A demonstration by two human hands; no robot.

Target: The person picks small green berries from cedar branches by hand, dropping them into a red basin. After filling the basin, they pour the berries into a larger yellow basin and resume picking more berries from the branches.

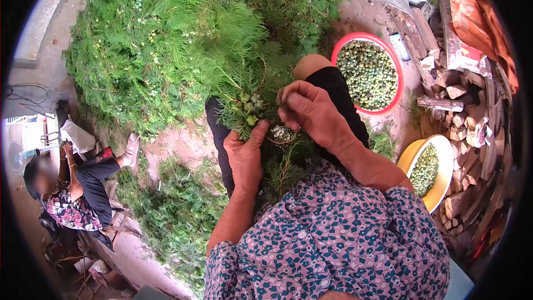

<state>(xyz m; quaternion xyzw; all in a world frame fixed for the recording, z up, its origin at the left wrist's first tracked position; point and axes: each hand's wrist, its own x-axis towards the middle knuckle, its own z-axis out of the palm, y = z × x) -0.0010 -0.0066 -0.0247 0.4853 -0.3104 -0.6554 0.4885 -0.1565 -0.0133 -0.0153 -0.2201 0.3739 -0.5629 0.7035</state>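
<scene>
My left hand point(247, 153) is closed on a feathery green cypress branch point(239, 80), thumb against its stem. A cluster of pale green cones point(249, 105) sits on the branch just above the thumb. To the right of it is my right hand point(313, 110), fingers curled together and slightly blurred. Whether anything is in those fingers is hidden. Beneath the hands, at my lap, a small round container point(283, 135) with pale bits in it shows partly. A loose green sprig point(286, 172) lies across my lap.
A large heap of cut branches point(144, 50) fills the ground ahead. On my right stand a red-rimmed basin point(398, 72) and a yellow basin point(442, 189), both holding picked cones, beside stacked firewood point(463, 133). Another person point(72, 200) sits at left near stripped greenery point(172, 211).
</scene>
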